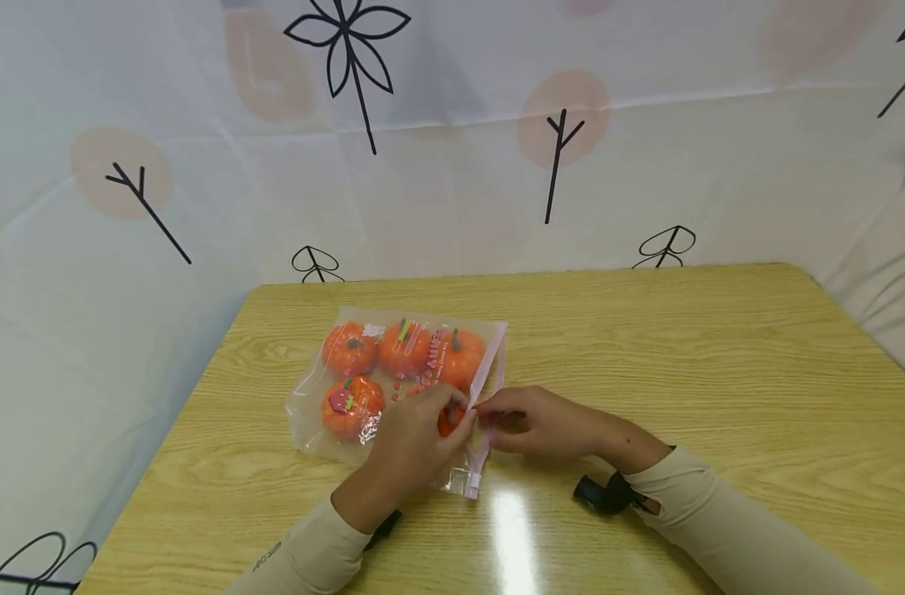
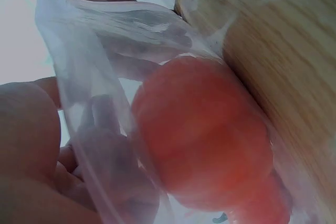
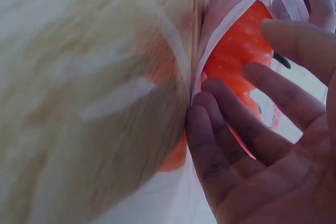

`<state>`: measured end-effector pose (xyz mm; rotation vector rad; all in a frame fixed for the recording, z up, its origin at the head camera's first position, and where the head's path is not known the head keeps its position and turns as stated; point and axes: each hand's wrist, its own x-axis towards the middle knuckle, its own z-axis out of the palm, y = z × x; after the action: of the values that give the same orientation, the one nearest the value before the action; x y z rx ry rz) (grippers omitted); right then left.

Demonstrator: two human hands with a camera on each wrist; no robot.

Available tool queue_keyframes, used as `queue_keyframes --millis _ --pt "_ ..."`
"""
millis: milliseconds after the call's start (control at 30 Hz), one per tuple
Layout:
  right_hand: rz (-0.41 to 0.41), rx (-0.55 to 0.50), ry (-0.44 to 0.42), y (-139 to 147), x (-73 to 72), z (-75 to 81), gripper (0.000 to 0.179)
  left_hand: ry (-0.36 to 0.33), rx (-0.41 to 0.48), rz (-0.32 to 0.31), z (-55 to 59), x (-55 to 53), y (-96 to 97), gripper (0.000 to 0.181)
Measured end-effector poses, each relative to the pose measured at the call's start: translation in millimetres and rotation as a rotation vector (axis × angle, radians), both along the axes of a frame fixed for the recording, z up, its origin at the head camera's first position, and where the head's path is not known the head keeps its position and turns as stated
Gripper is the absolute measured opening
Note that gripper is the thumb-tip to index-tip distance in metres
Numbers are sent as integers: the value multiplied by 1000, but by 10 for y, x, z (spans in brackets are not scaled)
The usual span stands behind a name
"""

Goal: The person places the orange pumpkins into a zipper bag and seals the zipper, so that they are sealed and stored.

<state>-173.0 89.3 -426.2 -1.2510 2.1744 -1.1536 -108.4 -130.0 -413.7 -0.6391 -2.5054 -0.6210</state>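
On the wooden table lies a clear zip bag [image 1: 309, 417] with a pink seal strip and a slider at its near corner. Several small orange pumpkins [image 1: 350, 348] show through its film. At the seal edge my left hand [image 1: 413, 436] pinches the bag, and in the left wrist view some fingers appear behind the film. My right hand [image 1: 545, 423] meets the same edge from the right. In the right wrist view its fingertips [image 3: 202, 121] touch the bag's rim, with the thumb apart from them. The bag's mouth gapes there beside an orange pumpkin [image 3: 244, 45].
The wooden table [image 1: 690, 355] reaches well to the right of the bag and ends at a white cloth backdrop [image 1: 452, 198] with drawn plants. Dark wrist camera mounts [image 1: 604, 494] sit under both forearms, close to the tabletop.
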Motion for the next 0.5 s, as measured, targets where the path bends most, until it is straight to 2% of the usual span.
queue_keyframes --millis 133,233,333,500 --pt "30 36 69 2 10 9 39 -16 -7 6 3 3 -1 12" --pt "27 66 53 33 -1 52 41 -30 0 2 4 4 0 11" --pt "-15 80 21 90 -34 113 37 -37 7 -10 3 2 1 12" --pt "-98 94 15 160 -90 155 19 -19 20 -32 1 -4 2 11"
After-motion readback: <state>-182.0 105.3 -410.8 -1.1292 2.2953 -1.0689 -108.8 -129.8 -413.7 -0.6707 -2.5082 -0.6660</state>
